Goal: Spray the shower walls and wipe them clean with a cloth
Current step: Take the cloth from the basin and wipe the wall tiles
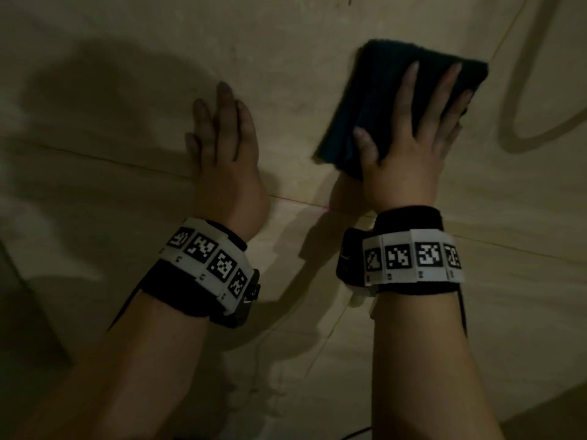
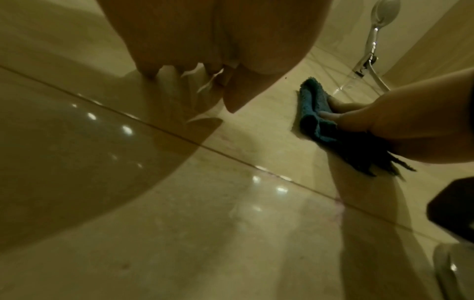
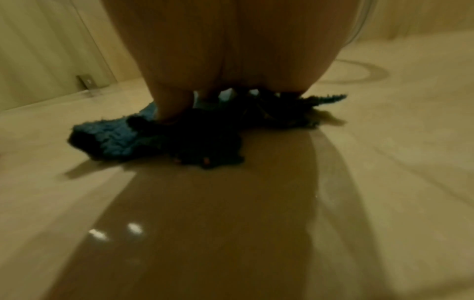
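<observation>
A folded dark blue cloth (image 1: 378, 100) lies flat against the beige tiled shower wall (image 1: 286, 42). My right hand (image 1: 413, 134) presses it to the tile with straight, spread fingers. In the left wrist view the cloth (image 2: 313, 113) sits under that hand (image 2: 384, 125); in the right wrist view it (image 3: 113, 138) bulges out from beneath the palm. My left hand (image 1: 222, 144) rests flat on the bare wall, just left of the cloth, holding nothing. No spray bottle is in view.
A chrome hand shower (image 2: 384, 14) hangs on its bracket with a hose (image 2: 377, 81) to the right of the cloth. The hose's shadow loops across the wall (image 1: 524, 128). Grout lines (image 1: 95, 157) cross the tiles. A small metal fitting (image 3: 86, 81) sits at the far corner.
</observation>
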`<state>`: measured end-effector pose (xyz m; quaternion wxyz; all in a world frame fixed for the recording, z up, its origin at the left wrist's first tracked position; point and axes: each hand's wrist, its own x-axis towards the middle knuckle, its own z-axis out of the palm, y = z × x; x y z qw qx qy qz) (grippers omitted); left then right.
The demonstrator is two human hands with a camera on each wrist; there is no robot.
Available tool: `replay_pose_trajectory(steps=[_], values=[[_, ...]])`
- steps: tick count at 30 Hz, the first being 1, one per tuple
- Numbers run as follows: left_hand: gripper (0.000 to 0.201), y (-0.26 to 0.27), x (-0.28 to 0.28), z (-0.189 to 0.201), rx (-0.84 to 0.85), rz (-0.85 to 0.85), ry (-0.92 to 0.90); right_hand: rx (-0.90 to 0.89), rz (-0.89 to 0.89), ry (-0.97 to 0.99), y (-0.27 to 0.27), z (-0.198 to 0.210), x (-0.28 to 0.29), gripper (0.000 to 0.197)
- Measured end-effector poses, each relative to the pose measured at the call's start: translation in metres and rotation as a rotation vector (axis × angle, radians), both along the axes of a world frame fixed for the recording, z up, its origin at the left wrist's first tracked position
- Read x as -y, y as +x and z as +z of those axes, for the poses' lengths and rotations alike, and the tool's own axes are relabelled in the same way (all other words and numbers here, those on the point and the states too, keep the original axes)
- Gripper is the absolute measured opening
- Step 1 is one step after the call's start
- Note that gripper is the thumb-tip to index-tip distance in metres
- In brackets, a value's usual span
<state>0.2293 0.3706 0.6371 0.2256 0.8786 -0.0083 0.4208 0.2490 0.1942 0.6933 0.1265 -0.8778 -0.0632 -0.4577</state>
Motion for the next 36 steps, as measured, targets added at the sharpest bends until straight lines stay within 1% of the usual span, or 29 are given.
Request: replay_pose_trajectory(steps=[3, 7, 12, 15, 17, 20, 24, 29, 32, 34, 36], values=[[0.077, -0.002, 0.001, -0.001, 0.017, -0.027, 0.005, 0.020, 0.003, 0.016, 0.000, 0.000, 0.002, 0.073], [0.079, -0.007, -0.003, -0.007, -0.034, -0.057, 0.051, 0.049, 0.005, 0.111, 0.002, -0.015, -0.004, 0.073], [0.078, -0.012, -0.012, -0.015, -0.094, -0.052, 0.032, -0.022, 0.001, 0.151, -0.003, -0.062, -0.008, 0.073], [0.077, -0.015, -0.016, -0.017, -0.131, -0.034, 0.039, -0.095, -0.007, 0.179, -0.005, -0.079, -0.013, 0.074], [0.077, -0.015, -0.019, -0.017, -0.132, -0.030, 0.038, -0.097, 0.002, 0.209, -0.004, -0.082, -0.018, 0.074], [0.077, -0.016, -0.028, -0.018, -0.122, -0.006, 0.034, -0.049, 0.007, 0.240, -0.002, -0.085, -0.026, 0.073], [0.078, -0.016, -0.050, -0.020, -0.125, 0.048, 0.035, -0.024, -0.003, 0.288, 0.000, -0.091, -0.042, 0.075], [0.075, -0.016, -0.081, -0.025, -0.112, 0.068, 0.037, 0.018, -0.012, 0.335, 0.003, -0.098, -0.072, 0.078], [0.075, -0.015, -0.095, -0.025, -0.111, 0.066, 0.066, 0.039, -0.005, 0.307, 0.004, -0.105, -0.096, 0.080], [0.075, -0.015, -0.104, -0.023, -0.097, 0.041, 0.074, 0.036, -0.002, 0.219, 0.003, -0.114, -0.116, 0.079], [0.073, -0.015, -0.113, -0.021, -0.068, 0.014, 0.083, 0.001, 0.007, 0.089, 0.001, -0.127, -0.142, 0.079]])
